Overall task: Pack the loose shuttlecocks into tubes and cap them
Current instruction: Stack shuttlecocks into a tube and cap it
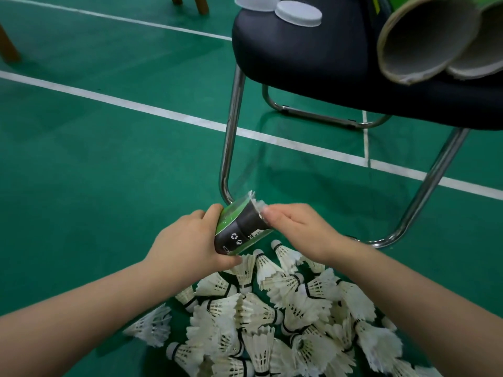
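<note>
My left hand (187, 240) grips a green and black shuttlecock tube (239, 227), its open mouth tilted up and away from me. White feathers of a shuttlecock (257, 204) stick out of that mouth, and the fingers of my right hand (296, 224) curl round them at the rim. Below both hands a pile of several loose white shuttlecocks (285, 317) lies on the green floor. Two empty cardboard tubes (424, 36) lie on the black chair seat (313, 50), mouths toward me. White caps (298, 12) rest on the seat's far side.
The chair's chrome legs (231, 137) stand just beyond my hands, with a second leg (424, 186) to the right. White court lines (136, 104) cross the green floor. Wooden furniture legs (200, 4) show at the top left.
</note>
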`<state>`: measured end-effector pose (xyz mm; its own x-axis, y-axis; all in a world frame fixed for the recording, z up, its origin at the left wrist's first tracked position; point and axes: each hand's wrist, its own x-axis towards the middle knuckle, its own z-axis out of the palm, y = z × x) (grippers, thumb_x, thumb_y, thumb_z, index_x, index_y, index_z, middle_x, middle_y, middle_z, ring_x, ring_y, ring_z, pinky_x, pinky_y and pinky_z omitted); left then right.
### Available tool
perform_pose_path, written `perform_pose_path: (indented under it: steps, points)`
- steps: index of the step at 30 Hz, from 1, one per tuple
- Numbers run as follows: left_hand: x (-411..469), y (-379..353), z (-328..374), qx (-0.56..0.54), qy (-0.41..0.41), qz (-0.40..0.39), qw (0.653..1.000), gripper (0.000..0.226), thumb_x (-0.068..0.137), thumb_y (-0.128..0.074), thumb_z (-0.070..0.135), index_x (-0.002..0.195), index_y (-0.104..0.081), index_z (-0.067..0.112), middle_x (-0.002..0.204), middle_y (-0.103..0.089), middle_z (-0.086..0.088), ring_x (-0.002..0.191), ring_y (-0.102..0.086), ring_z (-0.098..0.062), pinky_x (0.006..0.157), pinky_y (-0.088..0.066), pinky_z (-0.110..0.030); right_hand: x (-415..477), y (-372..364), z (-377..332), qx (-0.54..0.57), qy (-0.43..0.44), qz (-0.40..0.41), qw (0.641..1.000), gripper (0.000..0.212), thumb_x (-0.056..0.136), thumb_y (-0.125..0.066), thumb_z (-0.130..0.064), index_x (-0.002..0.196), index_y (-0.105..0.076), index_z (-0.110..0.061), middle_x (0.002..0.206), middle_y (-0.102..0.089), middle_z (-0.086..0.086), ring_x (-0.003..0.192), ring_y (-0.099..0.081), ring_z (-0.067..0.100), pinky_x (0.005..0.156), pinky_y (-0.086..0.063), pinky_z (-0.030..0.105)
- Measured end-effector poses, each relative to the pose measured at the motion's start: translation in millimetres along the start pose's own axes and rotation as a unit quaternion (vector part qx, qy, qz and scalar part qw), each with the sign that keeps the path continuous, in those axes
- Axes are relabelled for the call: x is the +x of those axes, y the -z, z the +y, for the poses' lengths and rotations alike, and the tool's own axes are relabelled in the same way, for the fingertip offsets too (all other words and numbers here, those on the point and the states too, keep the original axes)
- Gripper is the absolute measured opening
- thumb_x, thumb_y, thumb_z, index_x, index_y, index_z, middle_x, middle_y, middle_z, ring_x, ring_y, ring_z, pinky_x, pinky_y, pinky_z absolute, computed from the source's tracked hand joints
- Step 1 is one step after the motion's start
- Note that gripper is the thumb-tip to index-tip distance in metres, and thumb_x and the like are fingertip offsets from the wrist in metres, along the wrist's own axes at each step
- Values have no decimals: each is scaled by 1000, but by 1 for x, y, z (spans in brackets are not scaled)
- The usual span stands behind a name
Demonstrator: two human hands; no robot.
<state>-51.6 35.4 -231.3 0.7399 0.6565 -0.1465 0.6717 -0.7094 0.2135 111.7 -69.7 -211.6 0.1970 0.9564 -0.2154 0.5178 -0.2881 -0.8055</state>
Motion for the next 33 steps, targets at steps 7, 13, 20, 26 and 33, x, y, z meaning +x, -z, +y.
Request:
perform_pose_path:
  steps: [7,13,20,26,33]
  points:
    - [-12,-4,-2,5,-24,-5,1000,75,65,-61,68,123,-32,32,98,-51,10,87,-50,-10,70,-49,-26,8,-19,-2,101,-28,-186,977,16,88,-57,-40,102,-64,-35,103,-66,-15,101,-61,2,90,-46,20]
    - [-22,-11,-12,4,-11,-25,1000,73,64,-59,69,122,-32,34,97,-51,11,87,-49,-10,69,-47,-25,16,-44,4,135,-43,-165,976,31,85,-55,-50,100,-68,-25,108,-69,-2,104,-62,12,99,-44,33]
    - [-10,-11,-29,-7,34,-9,999,76,64,-61,70,122,-32,31,96,-53,8,86,-52,-13,70,-51,-30,48,-34,17,152,-32,143,977,43,98,-39,-34,67,-64,-17,69,-66,0,71,-62,14,78,-49,31]
    - [-6,-17,-38,2,61,-22,998,81,65,-60,71,127,-29,29,100,-53,6,89,-52,-15,69,-49,-29,86,-51,70,-136,-151,61,977,37,96,-40,-39,92,-61,-9,88,-64,6,79,-59,23,70,-46,33]
    - [-6,-21,-46,-3,82,-27,996,77,64,-60,72,120,-32,29,99,-53,6,89,-53,-16,69,-49,-31,108,-78,90,-128,-234,21,964,39,85,-53,-46,58,-44,-20,63,-45,-4,74,-51,23,54,-31,28]
